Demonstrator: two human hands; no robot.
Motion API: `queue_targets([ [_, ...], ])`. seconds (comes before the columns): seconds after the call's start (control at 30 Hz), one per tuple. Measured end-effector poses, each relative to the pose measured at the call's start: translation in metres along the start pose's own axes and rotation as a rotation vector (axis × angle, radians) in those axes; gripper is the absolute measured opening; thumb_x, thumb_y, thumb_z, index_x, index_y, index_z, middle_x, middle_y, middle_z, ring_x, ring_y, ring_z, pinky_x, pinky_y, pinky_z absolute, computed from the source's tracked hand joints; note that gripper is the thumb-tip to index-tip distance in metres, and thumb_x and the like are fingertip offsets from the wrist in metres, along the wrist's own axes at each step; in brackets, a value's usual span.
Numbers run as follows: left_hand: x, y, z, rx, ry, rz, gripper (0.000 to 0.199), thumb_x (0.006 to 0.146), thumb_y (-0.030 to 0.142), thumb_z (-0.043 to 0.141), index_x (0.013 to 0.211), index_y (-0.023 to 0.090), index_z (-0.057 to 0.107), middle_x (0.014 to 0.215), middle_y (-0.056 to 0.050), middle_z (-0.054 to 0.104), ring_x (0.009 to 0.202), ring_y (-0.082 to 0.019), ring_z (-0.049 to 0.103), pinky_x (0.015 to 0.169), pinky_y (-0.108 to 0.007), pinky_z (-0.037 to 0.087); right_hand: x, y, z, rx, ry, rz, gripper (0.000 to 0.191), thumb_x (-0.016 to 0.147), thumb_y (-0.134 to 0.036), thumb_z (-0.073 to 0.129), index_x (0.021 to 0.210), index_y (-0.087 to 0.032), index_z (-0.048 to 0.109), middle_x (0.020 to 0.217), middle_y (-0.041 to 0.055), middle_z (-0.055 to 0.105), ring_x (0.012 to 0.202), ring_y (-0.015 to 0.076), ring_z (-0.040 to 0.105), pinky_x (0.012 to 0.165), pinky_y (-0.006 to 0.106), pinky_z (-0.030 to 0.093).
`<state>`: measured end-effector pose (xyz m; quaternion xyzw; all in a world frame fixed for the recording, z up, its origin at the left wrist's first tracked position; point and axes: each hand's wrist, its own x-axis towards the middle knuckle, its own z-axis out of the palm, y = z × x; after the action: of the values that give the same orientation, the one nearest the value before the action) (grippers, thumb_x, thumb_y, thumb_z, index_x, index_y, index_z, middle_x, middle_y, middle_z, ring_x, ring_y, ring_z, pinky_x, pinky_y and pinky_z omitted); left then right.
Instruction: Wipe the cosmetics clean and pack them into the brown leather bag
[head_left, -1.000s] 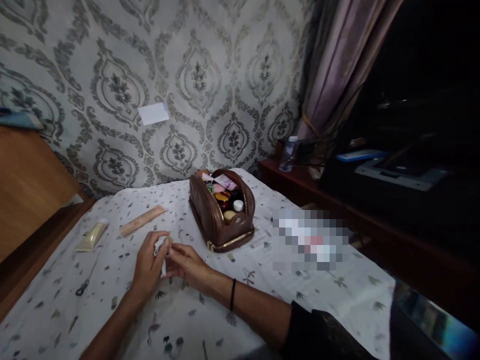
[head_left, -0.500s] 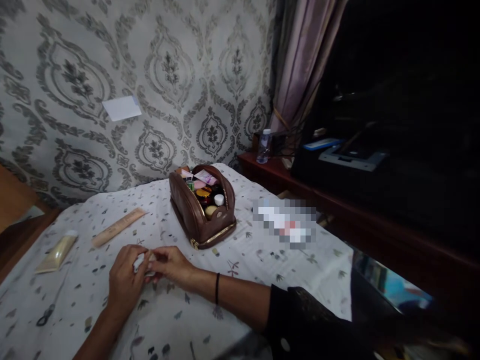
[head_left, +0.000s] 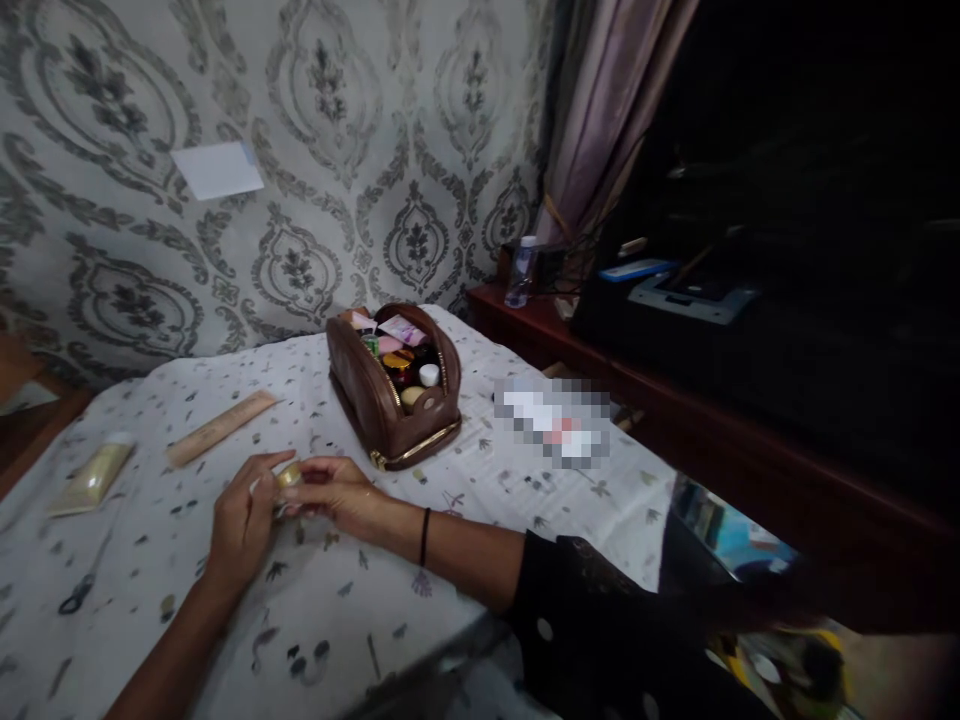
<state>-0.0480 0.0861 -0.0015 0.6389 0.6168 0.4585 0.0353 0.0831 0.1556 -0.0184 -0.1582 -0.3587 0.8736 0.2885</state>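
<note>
My left hand [head_left: 244, 515] and my right hand [head_left: 341, 493] meet above the patterned cloth, left of centre. Between their fingers is a small item with a yellowish-gold top [head_left: 289, 474] and a whitish part below, mostly hidden by the fingers; both hands are closed on it. Just beyond them stands a brown cosmetic bag [head_left: 397, 400], unzipped and filled with jars and tubes. A peach-coloured flat tube or packet [head_left: 221, 427] lies left of the bag. Farther left is a yellowish tube with a pale cap [head_left: 94, 477].
A thin dark-looped item [head_left: 77, 595] lies at the left on the white patterned cloth [head_left: 375, 600]. A blurred-out item [head_left: 555, 425] is right of the bag. A clear bottle [head_left: 521, 272] stands on a red-brown ledge [head_left: 600, 355] behind; a white paper [head_left: 217, 170] is on the wall.
The view has shifted, so the surroundings appear farther up and left. The fingers have moved around the small item, and its yellowish-gold top now shows between them.
</note>
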Motion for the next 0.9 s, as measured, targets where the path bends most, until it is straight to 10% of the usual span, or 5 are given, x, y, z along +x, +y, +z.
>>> queue_targets([
  [0.23, -0.002, 0.004, 0.006, -0.094, 0.070, -0.153, 0.053, 0.098, 0.053, 0.035, 0.124, 0.015, 0.060, 0.118, -0.010, 0.069, 0.106, -0.024, 0.064, 0.097, -0.039, 0.048, 0.003, -0.002, -0.004, 0.170, 0.005, 0.041, 0.050, 0.052, -0.030, 0.093, 0.089, -0.016, 0.063, 0.067, -0.0071, 0.066, 0.046, 0.0026, 0.054, 0.049, 0.015, 0.043],
  [0.9, -0.003, -0.003, -0.002, -0.018, -0.011, 0.169, 0.042, 0.095, 0.036, 0.056, 0.134, 0.022, 0.055, 0.122, -0.011, 0.065, 0.115, -0.023, 0.061, 0.100, -0.040, 0.049, -0.003, -0.012, 0.002, 0.086, 0.002, 0.092, 0.038, 0.057, -0.035, 0.089, 0.076, -0.015, 0.064, 0.062, -0.0057, 0.055, 0.052, 0.0039, 0.043, 0.044, 0.017, 0.025],
])
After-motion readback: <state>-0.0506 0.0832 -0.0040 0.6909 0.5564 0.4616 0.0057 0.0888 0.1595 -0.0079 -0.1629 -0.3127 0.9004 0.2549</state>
